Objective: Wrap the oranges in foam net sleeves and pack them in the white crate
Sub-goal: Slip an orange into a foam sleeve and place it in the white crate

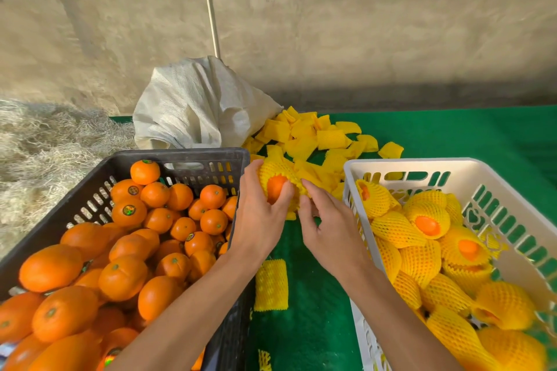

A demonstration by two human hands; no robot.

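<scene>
My left hand grips an orange that sits partly inside a yellow foam net sleeve, between the two crates. My right hand pinches the sleeve's edge on the orange's right side. A black crate on the left holds several bare oranges. The white crate on the right holds several oranges wrapped in yellow sleeves.
A pile of loose yellow sleeves lies on the green mat behind my hands, spilling from a white woven sack. One sleeve lies flat between the crates. Straw is heaped at the left.
</scene>
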